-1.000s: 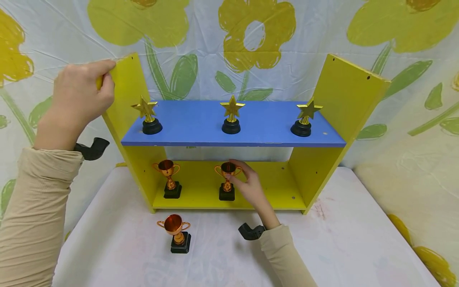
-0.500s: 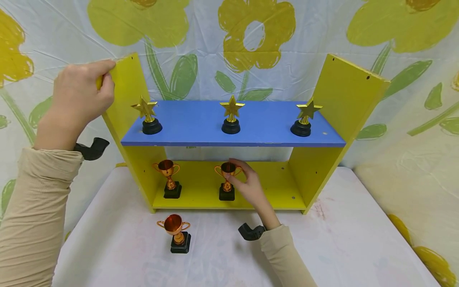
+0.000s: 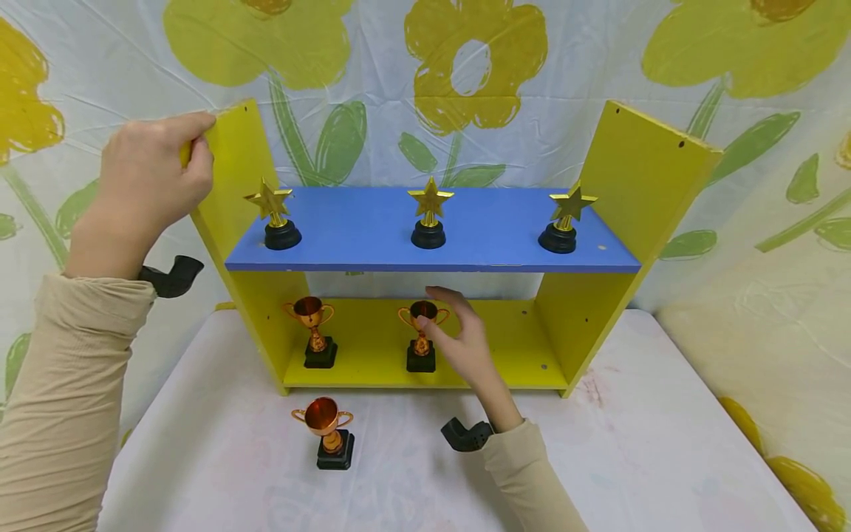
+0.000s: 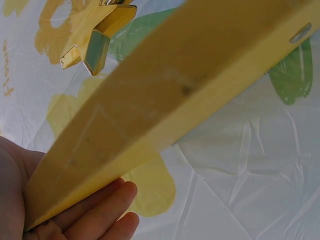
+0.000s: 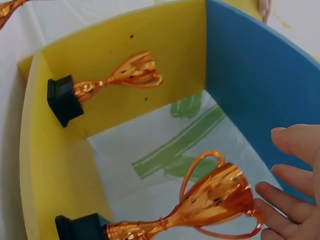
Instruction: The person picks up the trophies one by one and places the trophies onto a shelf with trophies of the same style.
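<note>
My left hand (image 3: 156, 166) grips the top of the left yellow side panel (image 3: 233, 159) of a two-tier shelf; in the left wrist view the fingers (image 4: 107, 210) lie along one face of that panel. On the lower yellow board, a copper-coloured trophy cup (image 3: 421, 343) stands upright on its black base at the middle. Beside this cup is my right hand (image 3: 465, 340), its thumb and fingers spread apart. In the right wrist view the fingertips (image 5: 262, 190) are near the cup's rim and handle; whether one touches is unclear. Another trophy cup (image 3: 319, 347) stands at the board's left.
Three gold star trophies stand along the blue upper board (image 3: 359, 222): left (image 3: 282, 235), middle (image 3: 428, 235) and right (image 3: 558, 238). A third copper cup (image 3: 326, 428) stands on the white-covered table (image 3: 226, 443) before the shelf. Flowered cloth (image 3: 379, 44) hangs behind.
My right hand has loosened from the middle cup, its fingers lifting and spreading wider. The cup stays in place, and my left hand keeps its grip on the panel.
</note>
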`<state>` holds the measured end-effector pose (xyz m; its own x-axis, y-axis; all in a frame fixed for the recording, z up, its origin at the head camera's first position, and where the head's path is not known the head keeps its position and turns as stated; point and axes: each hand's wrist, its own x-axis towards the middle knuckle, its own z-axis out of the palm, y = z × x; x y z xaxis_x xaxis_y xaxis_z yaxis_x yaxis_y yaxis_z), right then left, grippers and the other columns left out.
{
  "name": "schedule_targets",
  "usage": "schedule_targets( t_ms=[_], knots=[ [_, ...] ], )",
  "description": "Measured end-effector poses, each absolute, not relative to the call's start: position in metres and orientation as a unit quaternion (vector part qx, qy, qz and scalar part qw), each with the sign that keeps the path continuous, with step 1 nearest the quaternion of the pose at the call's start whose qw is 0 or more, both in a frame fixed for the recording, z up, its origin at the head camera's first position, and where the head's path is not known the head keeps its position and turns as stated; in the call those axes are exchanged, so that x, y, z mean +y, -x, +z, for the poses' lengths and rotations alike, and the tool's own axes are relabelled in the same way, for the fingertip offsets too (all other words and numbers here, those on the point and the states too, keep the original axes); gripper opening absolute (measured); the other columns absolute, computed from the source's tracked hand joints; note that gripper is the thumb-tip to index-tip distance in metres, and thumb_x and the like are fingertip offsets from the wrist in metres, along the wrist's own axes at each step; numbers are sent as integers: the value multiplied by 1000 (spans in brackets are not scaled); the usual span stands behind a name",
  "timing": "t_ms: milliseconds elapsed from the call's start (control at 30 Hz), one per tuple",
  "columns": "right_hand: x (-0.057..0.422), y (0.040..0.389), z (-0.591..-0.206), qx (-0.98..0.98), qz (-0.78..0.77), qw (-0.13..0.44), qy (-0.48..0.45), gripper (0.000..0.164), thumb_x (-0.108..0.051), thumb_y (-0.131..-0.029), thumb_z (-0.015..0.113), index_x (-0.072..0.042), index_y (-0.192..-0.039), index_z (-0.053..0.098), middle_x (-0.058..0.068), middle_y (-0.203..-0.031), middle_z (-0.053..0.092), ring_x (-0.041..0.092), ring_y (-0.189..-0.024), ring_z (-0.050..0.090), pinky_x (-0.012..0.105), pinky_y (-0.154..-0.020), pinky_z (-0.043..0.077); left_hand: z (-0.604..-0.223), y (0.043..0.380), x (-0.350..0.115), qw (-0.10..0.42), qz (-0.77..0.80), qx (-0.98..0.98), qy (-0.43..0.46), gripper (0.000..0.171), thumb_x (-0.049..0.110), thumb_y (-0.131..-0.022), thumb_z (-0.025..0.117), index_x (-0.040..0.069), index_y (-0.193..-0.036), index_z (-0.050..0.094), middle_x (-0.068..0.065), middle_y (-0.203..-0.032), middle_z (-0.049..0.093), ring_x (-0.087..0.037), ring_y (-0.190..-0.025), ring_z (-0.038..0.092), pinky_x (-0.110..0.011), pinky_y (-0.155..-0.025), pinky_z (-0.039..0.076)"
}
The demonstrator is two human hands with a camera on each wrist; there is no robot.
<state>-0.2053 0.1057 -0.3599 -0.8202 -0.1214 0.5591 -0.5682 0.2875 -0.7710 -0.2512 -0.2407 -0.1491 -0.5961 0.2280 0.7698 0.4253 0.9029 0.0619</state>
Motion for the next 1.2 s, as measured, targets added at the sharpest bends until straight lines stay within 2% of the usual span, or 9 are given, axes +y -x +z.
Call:
schedule_targets(
  t_ms=[167, 433, 633, 700, 833, 1000, 1100, 1200],
  knots=[
    [103, 200, -353, -769, 554, 214, -239, 41, -3, -91, 69, 2, -130, 60, 21, -136, 57, 34, -130, 49, 54, -109, 33, -149, 250, -241, 408, -123, -886, 182, 42, 5, -94, 39, 1, -122, 69, -22, -115, 68, -46, -69, 58, -52, -57, 35],
    [97, 190, -343, -754, 549, 230, -277, 40, 3, -89, 68, 5, -128, 60, 22, -132, 59, 33, -125, 52, 48, -108, 36, -149, 250, -241, 411, -121, -885, 184, 41, 5, -94, 39, 1, -121, 69, -22, -112, 69, -43, -63, 55, -50, -55, 33],
    [91, 192, -350, -741, 557, 226, -300, 42, 4, -88, 69, 2, -129, 61, 19, -131, 59, 41, -111, 55, 55, -92, 46, -149, 250, -241, 411, -124, -884, 184, 41, 5, -94, 39, 1, -122, 69, -22, -115, 68, -48, -72, 59, -58, -61, 38],
    [90, 195, -358, -738, 559, 223, -304, 44, 3, -88, 70, -2, -131, 61, 15, -132, 59, 38, -109, 56, 56, -89, 46, -149, 249, -240, 411, -125, -884, 184, 41, 5, -94, 39, 1, -122, 69, -22, -116, 68, -49, -73, 59, -59, -62, 39],
    [86, 201, -370, -739, 558, 213, -313, 46, -4, -90, 70, -10, -134, 60, 10, -134, 59, 28, -118, 55, 57, -97, 43, -150, 249, -241, 413, -124, -884, 183, 41, 6, -94, 39, 1, -122, 69, -22, -115, 68, -47, -70, 58, -57, -59, 37],
    [78, 197, -372, -737, 558, 202, -324, 46, -3, -90, 70, -9, -134, 60, 11, -133, 60, 24, -125, 52, 52, -105, 40, -150, 250, -241, 410, -129, -884, 181, 41, 6, -94, 39, 1, -121, 69, -21, -115, 68, -49, -74, 59, -59, -61, 38],
    [74, 194, -373, -737, 554, 197, -332, 46, -5, -90, 71, -10, -134, 60, 8, -134, 59, 21, -128, 51, 45, -108, 38, -150, 250, -241, 410, -129, -885, 182, 41, 6, -94, 39, 1, -121, 69, -22, -115, 68, -49, -74, 59, -58, -61, 38],
    [70, 191, -373, -739, 551, 188, -338, 45, -8, -91, 70, -11, -135, 59, 3, -136, 59, 19, -129, 50, 45, -108, 37, -150, 250, -241, 410, -127, -884, 184, 41, 6, -93, 39, 1, -121, 69, -22, -114, 68, -47, -70, 58, -56, -59, 37]
  ],
)
